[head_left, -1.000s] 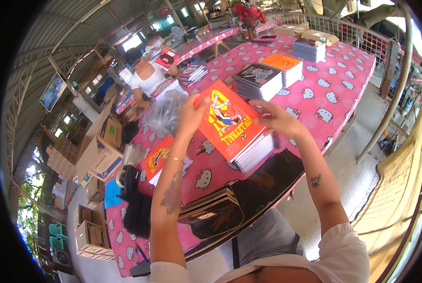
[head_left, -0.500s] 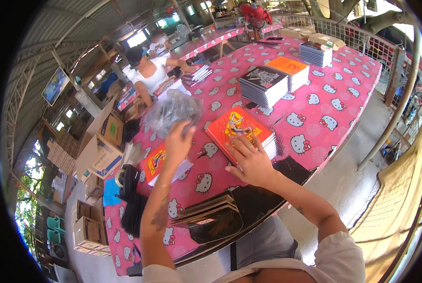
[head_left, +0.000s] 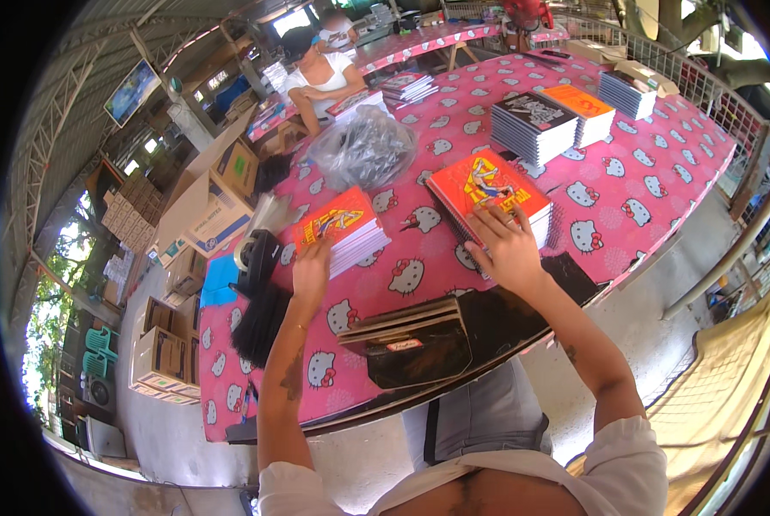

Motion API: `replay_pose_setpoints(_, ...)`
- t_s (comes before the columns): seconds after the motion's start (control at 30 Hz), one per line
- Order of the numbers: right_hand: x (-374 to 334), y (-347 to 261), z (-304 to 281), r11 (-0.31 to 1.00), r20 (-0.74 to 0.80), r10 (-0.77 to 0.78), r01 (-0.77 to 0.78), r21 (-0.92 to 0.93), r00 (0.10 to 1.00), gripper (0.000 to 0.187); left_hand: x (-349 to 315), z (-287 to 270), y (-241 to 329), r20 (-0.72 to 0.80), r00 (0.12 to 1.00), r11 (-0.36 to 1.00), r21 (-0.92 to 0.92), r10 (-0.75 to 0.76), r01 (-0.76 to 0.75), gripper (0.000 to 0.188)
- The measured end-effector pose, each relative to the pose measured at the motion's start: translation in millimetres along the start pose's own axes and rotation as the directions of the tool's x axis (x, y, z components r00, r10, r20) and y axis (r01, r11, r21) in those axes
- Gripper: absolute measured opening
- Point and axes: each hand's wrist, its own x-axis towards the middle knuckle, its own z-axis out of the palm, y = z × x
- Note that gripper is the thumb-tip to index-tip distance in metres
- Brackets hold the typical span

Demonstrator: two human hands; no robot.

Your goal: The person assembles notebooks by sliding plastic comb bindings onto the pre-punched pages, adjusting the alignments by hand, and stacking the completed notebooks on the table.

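My right hand (head_left: 509,249) lies open and flat, fingers spread, over the near edge of a stack of red spiral notebooks (head_left: 479,185). A ring shows on one finger. To the left, my left hand (head_left: 311,271) has its fingers bent together at the near left corner of a red-covered booklet (head_left: 337,217), which tops a stack of white-paged booklets. How firmly it grips is hard to see. Beyond that stack sits a clear plastic bag (head_left: 368,150) of dark contents. A tape dispenser (head_left: 257,258) stands left of my left hand, beside a bundle of black strips (head_left: 264,325).
Black and orange notebook stacks (head_left: 535,129) stand farther right, with another stack (head_left: 627,93) behind. Dark boards (head_left: 419,353) lie along the near edge. A person in white (head_left: 329,82) works across the table. Open cardboard boxes (head_left: 217,202) stand at the left, a blue sheet (head_left: 220,281) nearby.
My left hand has come away from the plastic bag, back and down to the left booklet stack. My right hand stays on the notebooks. The view has shifted, moving the table rightward and up.
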Motion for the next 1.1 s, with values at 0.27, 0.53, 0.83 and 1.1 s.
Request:
replay_pose_setpoints(0.27,2,-81,-48,0.712,-0.111,0.283,-0.131,0.690,0.953,0.076,77,-133,116,-0.163,0.985,0.998,-0.058,-0.048,0.039,0.024)
replay_pose_setpoints(0.53,-49,-94,-26,0.366,0.261,0.262,-0.346,0.864,0.929,0.035,69,-186,179,0.081,0.995,0.958,-0.286,0.056,-0.031,0.016)
replay_pose_setpoints(0.83,-44,-92,-32,0.284,0.346,0.229,-0.402,0.870,0.910,0.027,31,-179,170,0.090,0.995,0.978,-0.206,0.053,-0.034,0.028)
replay_pose_setpoints(1.1,-48,-117,-28,0.186,0.360,0.209,-0.399,0.898,0.909,0.083,-34,-133,193,0.266,0.963,0.999,-0.013,-0.046,0.052,0.044)
